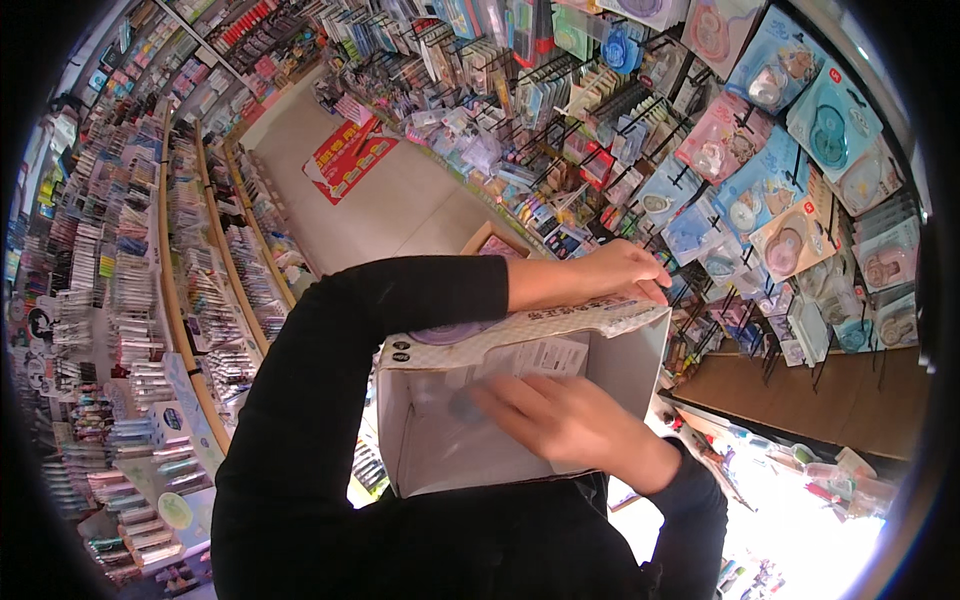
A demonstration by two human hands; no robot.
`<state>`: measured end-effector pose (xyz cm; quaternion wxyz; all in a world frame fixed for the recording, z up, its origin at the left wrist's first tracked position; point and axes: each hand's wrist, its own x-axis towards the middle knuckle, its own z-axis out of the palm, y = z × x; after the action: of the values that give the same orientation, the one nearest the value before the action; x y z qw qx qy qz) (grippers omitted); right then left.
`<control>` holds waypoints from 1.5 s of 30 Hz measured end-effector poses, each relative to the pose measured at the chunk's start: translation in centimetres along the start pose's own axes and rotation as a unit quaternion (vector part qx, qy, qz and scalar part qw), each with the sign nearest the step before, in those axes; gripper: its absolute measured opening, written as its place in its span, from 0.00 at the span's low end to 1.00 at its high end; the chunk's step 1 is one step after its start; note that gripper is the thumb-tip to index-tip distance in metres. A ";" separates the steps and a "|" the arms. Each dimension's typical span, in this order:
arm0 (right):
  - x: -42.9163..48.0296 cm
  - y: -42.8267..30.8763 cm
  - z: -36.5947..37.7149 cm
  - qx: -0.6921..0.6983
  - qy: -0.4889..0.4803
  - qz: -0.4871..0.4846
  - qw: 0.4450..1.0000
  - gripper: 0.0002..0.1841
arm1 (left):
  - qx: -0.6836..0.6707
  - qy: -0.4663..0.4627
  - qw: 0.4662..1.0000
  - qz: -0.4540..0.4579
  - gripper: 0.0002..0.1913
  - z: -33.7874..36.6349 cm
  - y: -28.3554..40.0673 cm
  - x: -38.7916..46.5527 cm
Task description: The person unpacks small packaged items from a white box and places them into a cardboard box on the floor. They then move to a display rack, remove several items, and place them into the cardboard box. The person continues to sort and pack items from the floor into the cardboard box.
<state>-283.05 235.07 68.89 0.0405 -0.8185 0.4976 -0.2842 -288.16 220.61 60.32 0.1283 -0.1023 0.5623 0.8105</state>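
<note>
A white cardboard display box (517, 442), its cut-out upper edge printed, is held tilted against my body with its opening facing up. My left arm wraps along the box's far side. Past its far right corner, my left hand (619, 268) has bent fingers; whether they grip anything is hidden. My right hand (570, 420) reaches into the box, its fingers blurred by motion. By these fingertips is a blurred greyish thing (466, 401), and I cannot tell whether it is held. Behind the fingers, a white label (551, 355) with print lies inside the box.
Hooks with carded correction tapes (829, 131) and other packaged stationery line the right wall above a brown shelf board (810, 397). Tiered racks of pens (135, 330) stand at left. A red printed floor sticker (349, 157) marks the aisle; an open carton (495, 241) stands beyond my left forearm.
</note>
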 end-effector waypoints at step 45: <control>-14.8 15.2 6.6 0.571 0.549 0.348 0.502 0.25 | 0.015 0.291 0.952 0.092 0.15 -3.1 -0.4 -2.5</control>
<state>-296.86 238.36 51.79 0.3133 -0.0582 0.3944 -0.8619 -285.60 217.62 59.64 -0.1144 -0.2793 0.5941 0.7456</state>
